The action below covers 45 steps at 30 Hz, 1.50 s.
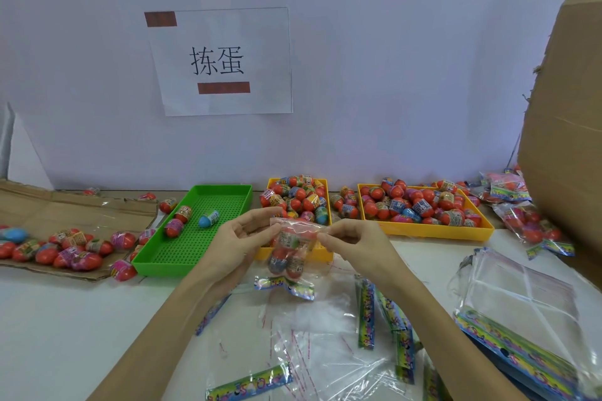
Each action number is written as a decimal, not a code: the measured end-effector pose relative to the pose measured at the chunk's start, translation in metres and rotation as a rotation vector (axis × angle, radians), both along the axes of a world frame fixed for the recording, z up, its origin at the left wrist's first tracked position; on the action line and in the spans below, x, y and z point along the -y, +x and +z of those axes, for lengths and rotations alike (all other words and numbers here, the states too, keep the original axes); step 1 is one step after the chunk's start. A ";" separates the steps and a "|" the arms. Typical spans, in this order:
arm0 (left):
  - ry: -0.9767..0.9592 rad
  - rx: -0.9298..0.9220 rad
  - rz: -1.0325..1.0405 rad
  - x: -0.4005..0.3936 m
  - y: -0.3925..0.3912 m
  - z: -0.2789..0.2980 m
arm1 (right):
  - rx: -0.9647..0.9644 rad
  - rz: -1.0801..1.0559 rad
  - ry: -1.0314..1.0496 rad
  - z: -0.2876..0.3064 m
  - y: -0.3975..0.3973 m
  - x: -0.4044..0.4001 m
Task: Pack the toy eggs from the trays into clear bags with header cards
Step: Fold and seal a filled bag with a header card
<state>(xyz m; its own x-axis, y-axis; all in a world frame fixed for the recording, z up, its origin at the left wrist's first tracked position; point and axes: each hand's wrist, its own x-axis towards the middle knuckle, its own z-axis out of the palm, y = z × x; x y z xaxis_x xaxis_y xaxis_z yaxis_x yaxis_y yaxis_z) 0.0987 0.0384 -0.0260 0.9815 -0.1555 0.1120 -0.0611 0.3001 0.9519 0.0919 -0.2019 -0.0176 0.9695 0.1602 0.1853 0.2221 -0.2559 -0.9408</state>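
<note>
My left hand (239, 238) and right hand (350, 242) each pinch a top corner of the small clear plastic bag (291, 247), held up above the white tabletop (65, 319). Red toy eggs with printed wraps (288, 262) sit inside it, its colourful header card (285, 286) hanging at 6 o'clock. Behind the bag, at 12 o'clock, the heaped yellow plastic tray (327, 255). At 10 o'clock, the green perforated tray (182, 238). At 4 o'clock, the stack of empty clear bags (521, 303).
</note>
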 end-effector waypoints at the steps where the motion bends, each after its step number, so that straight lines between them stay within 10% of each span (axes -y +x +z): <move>1: 0.029 0.002 0.007 0.000 -0.001 0.001 | -0.002 0.004 0.015 0.001 -0.001 0.000; 11: 0.180 0.160 0.188 0.006 -0.004 0.004 | 0.061 -0.072 0.158 0.011 0.003 0.003; 17: 0.493 0.794 0.381 0.023 -0.011 0.002 | -0.291 0.062 0.420 0.017 0.002 0.003; 21: 0.851 1.093 0.304 0.035 -0.017 -0.005 | -0.065 0.038 0.361 0.014 0.000 0.002; 25: 0.899 0.885 0.357 0.039 -0.025 -0.006 | 0.058 -0.035 0.179 0.017 -0.001 0.009; 32: 0.214 0.029 0.218 0.036 -0.017 0.012 | -0.012 0.154 0.117 0.019 -0.005 0.004; 45: -0.049 -0.006 0.249 0.037 -0.022 0.014 | -0.084 -0.162 0.404 0.017 -0.002 -0.005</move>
<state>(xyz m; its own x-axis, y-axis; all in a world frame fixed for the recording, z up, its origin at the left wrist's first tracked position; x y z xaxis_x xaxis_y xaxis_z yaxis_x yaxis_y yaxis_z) 0.0772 0.0014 -0.0116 0.9895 0.0968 0.1075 -0.1334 0.3225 0.9371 0.0897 -0.1974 -0.0008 0.9905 -0.0641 0.1214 0.1280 0.1113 -0.9855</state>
